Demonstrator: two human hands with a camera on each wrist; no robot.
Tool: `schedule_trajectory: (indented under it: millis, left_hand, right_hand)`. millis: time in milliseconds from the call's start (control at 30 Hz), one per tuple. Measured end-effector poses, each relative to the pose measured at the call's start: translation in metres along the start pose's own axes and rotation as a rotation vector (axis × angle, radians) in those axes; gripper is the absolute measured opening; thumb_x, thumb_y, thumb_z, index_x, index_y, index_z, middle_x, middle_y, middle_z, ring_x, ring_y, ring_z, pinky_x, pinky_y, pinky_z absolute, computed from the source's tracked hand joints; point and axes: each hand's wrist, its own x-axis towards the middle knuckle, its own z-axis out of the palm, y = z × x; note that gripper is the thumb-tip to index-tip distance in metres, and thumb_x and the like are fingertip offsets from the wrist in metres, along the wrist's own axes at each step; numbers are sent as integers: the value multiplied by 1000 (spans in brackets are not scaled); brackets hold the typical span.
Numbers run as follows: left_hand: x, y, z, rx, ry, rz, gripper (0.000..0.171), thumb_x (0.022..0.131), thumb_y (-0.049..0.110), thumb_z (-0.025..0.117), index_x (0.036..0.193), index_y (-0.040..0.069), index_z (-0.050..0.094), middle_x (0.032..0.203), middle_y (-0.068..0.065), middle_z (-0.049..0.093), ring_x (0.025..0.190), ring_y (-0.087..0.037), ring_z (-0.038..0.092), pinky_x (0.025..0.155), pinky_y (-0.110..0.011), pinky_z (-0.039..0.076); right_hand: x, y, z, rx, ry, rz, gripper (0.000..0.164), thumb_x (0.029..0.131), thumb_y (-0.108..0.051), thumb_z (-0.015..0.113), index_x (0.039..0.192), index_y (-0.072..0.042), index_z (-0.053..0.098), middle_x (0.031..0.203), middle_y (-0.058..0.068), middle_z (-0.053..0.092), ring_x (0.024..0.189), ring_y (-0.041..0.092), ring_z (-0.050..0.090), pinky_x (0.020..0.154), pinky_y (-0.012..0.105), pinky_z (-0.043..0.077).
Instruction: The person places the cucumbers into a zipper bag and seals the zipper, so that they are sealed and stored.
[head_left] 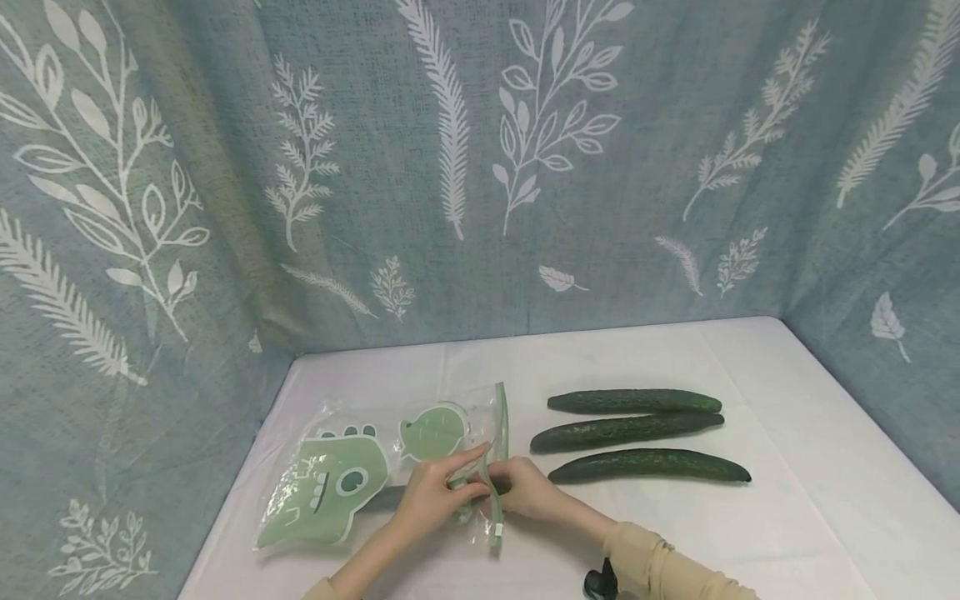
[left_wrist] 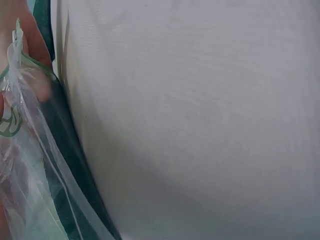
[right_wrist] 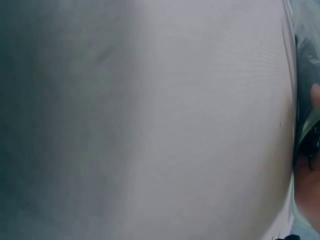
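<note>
A clear zip bag (head_left: 300, 500) printed with green cartoon shapes lies on the left half of the table, its green-edged mouth facing right. My left hand (head_left: 433, 493) pinches the rim of that mouth. From the other side, my right hand (head_left: 529, 490) grips the end of a cucumber (head_left: 384, 499) whose length is inside the bag. In the left wrist view the cucumber (left_wrist: 70, 155) shows dark through the plastic. The right wrist view catches part of the right hand (right_wrist: 307, 192) at the bag's mouth.
To the right on the white table (head_left: 795, 500) lie three more cucumbers: a far one (head_left: 633, 401), a middle one (head_left: 626, 432) and a near one (head_left: 648, 465). A small black object (head_left: 600, 581) is by the right sleeve. Leaf-patterned curtains (head_left: 480, 275) enclose the table's back and sides.
</note>
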Motion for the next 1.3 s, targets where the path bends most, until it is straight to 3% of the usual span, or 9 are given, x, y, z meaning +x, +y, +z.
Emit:
schedule_trajectory:
  millis: [633,900,1033,1167,1267,1300]
  left_hand:
    - [-1,-2,0,15,-15,-6,52,73,29,78,121,14,65,51,6,48,43,7,19,41,-13,30]
    - [-2,-1,-1,3,-24,-9,51,74,29,77,122,14,64,51,6,46,41,7,20,41,-14,32]
    - [-2,-2,0,3,-27,-3,51,74,28,77,121,14,65,53,4,50,42,7,20,41,-14,32]
    - [-2,-4,1,12,-12,13,51,72,27,78,120,13,65,78,-7,72,46,7,23,46,-14,36]
    - [-2,-4,1,13,-5,10,52,72,28,78,120,13,66,100,-9,73,49,6,26,49,-15,39]
    - [-2,-3,0,17,-4,8,52,72,28,78,120,14,66,101,-8,73,51,7,33,51,-15,42]
  right_hand:
    - [-1,-2,0,-15,13,-18,35,77,-23,75,110,-14,69,115,-2,70,116,22,61,103,48,44]
    - [1,-3,-5,-57,16,6,37,76,-31,75,110,-19,70,114,-9,70,117,22,61,105,52,41]
    - [0,-3,-7,-51,23,-4,36,76,-27,75,110,-15,70,113,-3,71,114,24,62,102,51,44]
    - [-2,-3,-9,-42,34,-13,36,77,-24,75,110,-12,70,113,2,71,112,25,64,99,47,48]
    - [-5,-2,-11,-34,39,-13,39,77,-25,75,113,-12,68,115,3,70,113,25,63,97,45,50]
    - [-6,-2,-12,-32,41,-9,40,78,-26,75,114,-12,68,116,3,70,113,25,63,97,45,50]
